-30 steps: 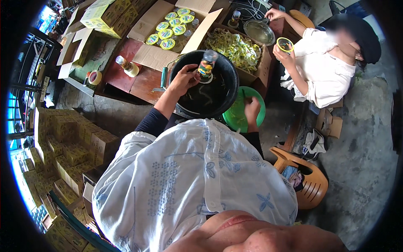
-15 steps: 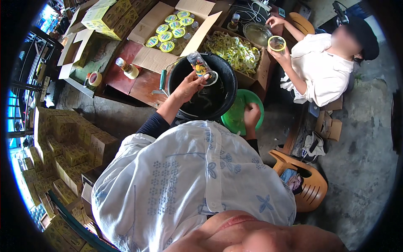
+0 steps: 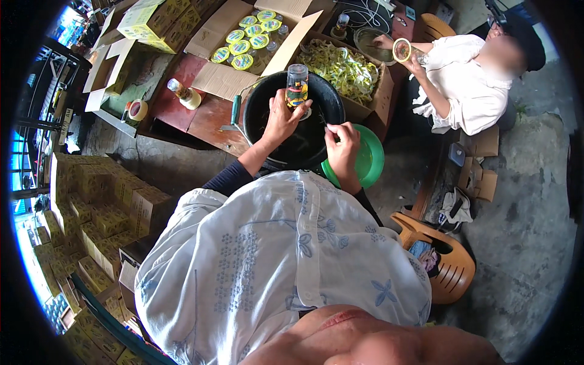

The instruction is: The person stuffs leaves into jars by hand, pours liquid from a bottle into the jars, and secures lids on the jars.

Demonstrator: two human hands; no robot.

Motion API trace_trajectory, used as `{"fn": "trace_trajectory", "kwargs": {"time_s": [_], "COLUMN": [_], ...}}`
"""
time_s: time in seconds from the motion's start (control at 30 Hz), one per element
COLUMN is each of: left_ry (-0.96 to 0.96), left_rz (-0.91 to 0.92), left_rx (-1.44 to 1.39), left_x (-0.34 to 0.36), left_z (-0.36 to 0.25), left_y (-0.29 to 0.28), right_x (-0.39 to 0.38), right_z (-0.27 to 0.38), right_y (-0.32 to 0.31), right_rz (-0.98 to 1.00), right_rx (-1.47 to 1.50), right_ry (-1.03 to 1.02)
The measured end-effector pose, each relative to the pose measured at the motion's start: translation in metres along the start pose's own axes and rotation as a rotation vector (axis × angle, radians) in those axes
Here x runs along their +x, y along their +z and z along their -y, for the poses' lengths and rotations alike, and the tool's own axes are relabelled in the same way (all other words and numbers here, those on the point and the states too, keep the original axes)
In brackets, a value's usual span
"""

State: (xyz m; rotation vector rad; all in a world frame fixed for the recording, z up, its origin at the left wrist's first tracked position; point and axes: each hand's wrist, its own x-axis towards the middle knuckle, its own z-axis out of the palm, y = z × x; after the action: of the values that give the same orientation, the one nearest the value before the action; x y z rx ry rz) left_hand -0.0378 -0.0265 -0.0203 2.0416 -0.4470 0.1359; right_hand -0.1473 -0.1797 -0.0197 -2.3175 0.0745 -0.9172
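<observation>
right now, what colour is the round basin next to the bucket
The round basin is bright green, best seen in the head view.

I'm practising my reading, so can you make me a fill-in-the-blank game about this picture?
The person's ____ hand holds a jar over the black bucket.
The round basin beside the bucket is ____.
The co-worker's cap is ____.

Missing words: left; green; black.

A clear cylindrical bottle [image 3: 297, 88] bears a yellow-and-black pattern; a white cloth shirt [image 3: 271, 255], blue florals; a round plastic basin [image 3: 371, 153], plain green.
</observation>
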Motion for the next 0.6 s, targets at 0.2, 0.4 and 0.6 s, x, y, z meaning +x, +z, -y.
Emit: {"fn": "trace_trajectory", "kwargs": {"time_s": [0.2,0.4,0.6], "left_ry": [0.039,0.03,-0.043], "left_rz": [-0.124,-0.171,-0.116], "left_rx": [0.116,0.159,0.119], "left_x": [-0.001,-0.004,-0.005], "left_z": [-0.001,-0.008,-0.002], "left_y": [0.002,0.005,0.011], "right_x": [-0.004,-0.005,-0.007], "right_z": [0.013,0.015,0.012], "right_y": [0.009,0.011,0.019], "right_rz": [-0.01,-0.016,-0.001], "right_rx": [-0.017,-0.065,-0.063], "right_ry": [-0.112,-0.153,-0.091]}}
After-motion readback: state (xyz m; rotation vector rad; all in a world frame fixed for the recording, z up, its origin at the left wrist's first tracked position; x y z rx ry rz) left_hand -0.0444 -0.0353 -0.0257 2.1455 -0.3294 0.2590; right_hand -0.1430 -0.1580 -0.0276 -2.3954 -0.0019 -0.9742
